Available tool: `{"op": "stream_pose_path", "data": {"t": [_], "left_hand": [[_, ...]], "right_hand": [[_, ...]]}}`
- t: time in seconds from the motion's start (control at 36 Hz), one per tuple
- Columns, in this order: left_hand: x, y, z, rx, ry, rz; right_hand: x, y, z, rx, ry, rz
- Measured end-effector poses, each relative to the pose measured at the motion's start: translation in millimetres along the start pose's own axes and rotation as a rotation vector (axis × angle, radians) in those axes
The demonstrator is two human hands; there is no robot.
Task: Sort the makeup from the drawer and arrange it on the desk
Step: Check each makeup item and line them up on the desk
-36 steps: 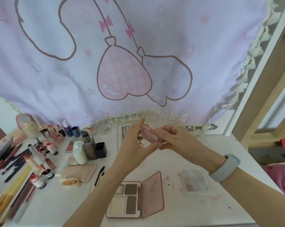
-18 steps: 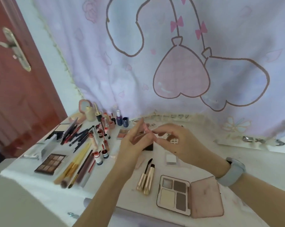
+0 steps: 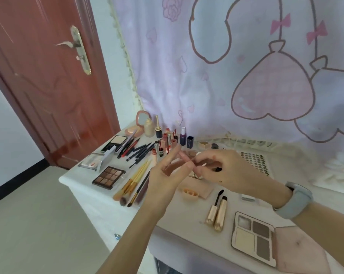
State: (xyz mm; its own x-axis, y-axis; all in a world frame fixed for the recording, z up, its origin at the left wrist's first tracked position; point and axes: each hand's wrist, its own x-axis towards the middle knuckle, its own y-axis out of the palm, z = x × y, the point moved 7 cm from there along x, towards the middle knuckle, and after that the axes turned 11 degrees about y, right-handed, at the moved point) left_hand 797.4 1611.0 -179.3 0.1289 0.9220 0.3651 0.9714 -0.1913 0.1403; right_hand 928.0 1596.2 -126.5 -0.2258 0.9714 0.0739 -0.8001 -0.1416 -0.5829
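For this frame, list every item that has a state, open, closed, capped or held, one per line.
Four-pan palette: open, lid flat.
Brown nine-pan palette: open.
Pink mirror compact: open, mirror upright.
Gold mascara tubes: lying down, one wand out.
Door: closed.
Small pink item: pinched between left hand and right hand.

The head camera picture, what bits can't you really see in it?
- Small pink thing between both hands: blurred and mostly covered by the fingers of the left hand and right hand.
- Items behind the hands on the desk: hidden.
- The drawer: below the bottom edge, out of view.
- Pink lid of the eyeshadow palette: cut off at the bottom edge.
- Labels on the small bottles: too small to read.
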Motion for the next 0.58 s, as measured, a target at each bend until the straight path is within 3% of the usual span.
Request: {"op": "stream_pose_path", "data": {"t": [0.44,0.58], "left_hand": [[-7.7,15.4,-5.5,0.005,0.030,0.049],[-8.6,24.4,0.3,-0.026,-0.021,-0.028]], "right_hand": [[-13.8,-1.6,3.6,-0.099,-0.078,-0.016],[-19.3,-9.4,-5.0,-0.103,-0.080,-0.078]]}}
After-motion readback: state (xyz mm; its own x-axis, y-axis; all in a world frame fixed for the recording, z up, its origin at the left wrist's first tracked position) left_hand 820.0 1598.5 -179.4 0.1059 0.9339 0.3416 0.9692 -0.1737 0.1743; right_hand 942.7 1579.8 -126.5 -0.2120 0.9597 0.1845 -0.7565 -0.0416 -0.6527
